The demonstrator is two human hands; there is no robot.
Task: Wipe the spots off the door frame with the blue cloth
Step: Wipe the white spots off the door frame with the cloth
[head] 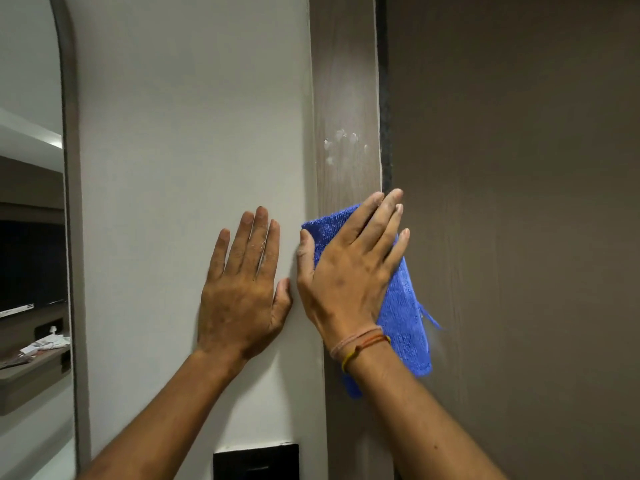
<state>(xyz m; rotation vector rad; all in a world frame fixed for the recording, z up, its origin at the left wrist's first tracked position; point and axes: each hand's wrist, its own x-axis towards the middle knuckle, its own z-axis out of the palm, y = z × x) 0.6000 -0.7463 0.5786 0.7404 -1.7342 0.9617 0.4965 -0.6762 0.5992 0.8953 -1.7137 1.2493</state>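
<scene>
The brown wood-grain door frame (346,81) runs up the middle of the view, between a white wall and a brown door. Several whitish spots (341,143) sit on it above my hands. My right hand (349,268) lies flat with fingers spread, pressing the blue cloth (405,317) against the frame just below the spots. The cloth hangs down past my wrist and over the door's edge. My left hand (244,285) rests flat and empty on the white wall (194,133), beside the frame.
The brown door (519,202) fills the right side, with a dark seal strip (384,98) along the frame. A black wall plate (256,462) sits low on the wall. A mirror (31,237) with a rounded frame at far left reflects a shelf with items.
</scene>
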